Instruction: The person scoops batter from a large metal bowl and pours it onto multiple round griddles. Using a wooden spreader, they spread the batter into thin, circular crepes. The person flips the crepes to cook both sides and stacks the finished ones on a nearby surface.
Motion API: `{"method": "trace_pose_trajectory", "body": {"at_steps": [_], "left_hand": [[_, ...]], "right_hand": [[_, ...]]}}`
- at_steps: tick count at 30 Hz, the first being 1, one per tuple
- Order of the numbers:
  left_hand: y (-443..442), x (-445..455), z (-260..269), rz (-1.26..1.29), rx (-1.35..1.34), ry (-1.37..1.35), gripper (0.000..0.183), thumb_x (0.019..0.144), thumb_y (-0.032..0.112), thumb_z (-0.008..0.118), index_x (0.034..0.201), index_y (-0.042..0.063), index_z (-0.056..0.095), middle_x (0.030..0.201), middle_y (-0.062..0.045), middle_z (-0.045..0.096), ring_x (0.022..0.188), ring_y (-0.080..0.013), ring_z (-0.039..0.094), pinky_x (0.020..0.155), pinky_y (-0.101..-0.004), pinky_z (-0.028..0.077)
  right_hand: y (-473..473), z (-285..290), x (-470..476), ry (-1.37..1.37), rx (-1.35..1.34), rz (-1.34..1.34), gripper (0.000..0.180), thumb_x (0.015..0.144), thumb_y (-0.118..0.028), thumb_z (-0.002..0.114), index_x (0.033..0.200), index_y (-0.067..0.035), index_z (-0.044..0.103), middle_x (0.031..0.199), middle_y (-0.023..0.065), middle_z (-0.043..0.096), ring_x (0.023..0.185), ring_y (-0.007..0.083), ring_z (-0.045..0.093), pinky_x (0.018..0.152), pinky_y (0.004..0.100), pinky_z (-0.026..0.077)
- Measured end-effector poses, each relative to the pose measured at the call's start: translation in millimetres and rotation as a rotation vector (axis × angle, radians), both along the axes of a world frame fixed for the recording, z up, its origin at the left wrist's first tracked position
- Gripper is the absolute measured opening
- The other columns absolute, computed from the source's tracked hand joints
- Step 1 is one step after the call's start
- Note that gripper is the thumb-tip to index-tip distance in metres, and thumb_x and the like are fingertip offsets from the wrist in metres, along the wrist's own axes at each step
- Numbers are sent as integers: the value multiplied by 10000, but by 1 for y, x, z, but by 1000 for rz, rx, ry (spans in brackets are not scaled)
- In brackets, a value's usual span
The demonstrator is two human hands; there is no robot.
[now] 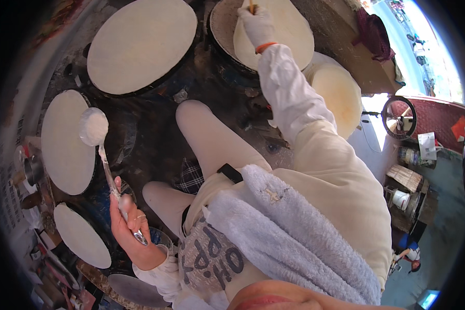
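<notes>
My left hand [130, 228] is bare and grips the handle of a metal ladle [108, 170]. Its bowl holds white batter [94, 127] above a round griddle with a pale sheet [64, 155]. My right hand [257, 24], in a white glove with an orange band at the wrist, holds a thin wooden stick at the top edge. Under that hand a thin round flatbread [290, 35] lies partly off a dark-rimmed griddle [224, 29], whose brownish surface shows at its left. A large pale round [143, 44] covers the griddle at upper left.
A stack of flatbreads [335, 93] lies right of the griddle. Another covered griddle [81, 236] and a grey round plate [135, 290] stand at lower left. A cardboard box [345, 50], a steering wheel [399, 117] and a white bucket [401, 200] are to the right. Another person [412, 255] is far off.
</notes>
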State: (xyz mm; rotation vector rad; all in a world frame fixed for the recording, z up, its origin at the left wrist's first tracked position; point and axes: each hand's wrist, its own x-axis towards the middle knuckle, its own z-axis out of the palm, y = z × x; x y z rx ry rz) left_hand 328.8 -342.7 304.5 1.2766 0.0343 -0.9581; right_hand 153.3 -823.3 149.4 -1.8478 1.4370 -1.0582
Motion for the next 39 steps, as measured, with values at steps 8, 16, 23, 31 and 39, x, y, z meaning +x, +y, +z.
{"method": "trace_pose_trajectory", "body": {"at_steps": [8, 16, 23, 31, 39], "left_hand": [[5, 17, -22, 1, -202, 331, 434, 1099, 195, 382, 1486, -1, 375, 696, 28, 350, 455, -25, 291, 357, -174, 267], [4, 2, -30, -109, -296, 386, 449, 1093, 147, 414, 1478, -57, 302, 818, -73, 471, 460, -56, 368, 360, -195, 370], [8, -3, -37, -242, -335, 373, 443, 1088, 152, 437, 1464, -68, 356, 822, -47, 496, 475, -25, 330, 378, -174, 342], [4, -17, -27, -143, -265, 311, 458, 1085, 155, 441, 1490, -34, 339, 783, -29, 449, 470, -26, 318, 376, -170, 345], [-9, -26, -19, -82, -242, 384, 478, 1096, 166, 401, 1527, -4, 287, 769, -56, 417, 453, -51, 336, 371, -192, 349]], "right_hand": [[2, 96, -225, -237, 56, -234, 259, 884, -268, 674, 926, -16, 716, 715, 78, 665, 614, 185, 613, 589, 341, 489], [167, 33, -476, -231, 83, -820, 218, 910, -214, 662, 870, -17, 579, 635, 43, 572, 456, 131, 521, 418, 298, 389], [219, -176, -537, -226, 252, -1514, 381, 897, -271, 675, 1008, 94, 656, 845, 190, 723, 730, 300, 708, 678, 406, 550], [186, -173, -563, -87, 284, -1421, 395, 854, -280, 699, 1025, 76, 690, 949, 236, 733, 866, 333, 730, 777, 401, 551], [225, -145, -556, 155, 428, -1409, 409, 884, -300, 690, 1100, 48, 693, 990, 186, 738, 864, 281, 716, 799, 389, 543]]}}
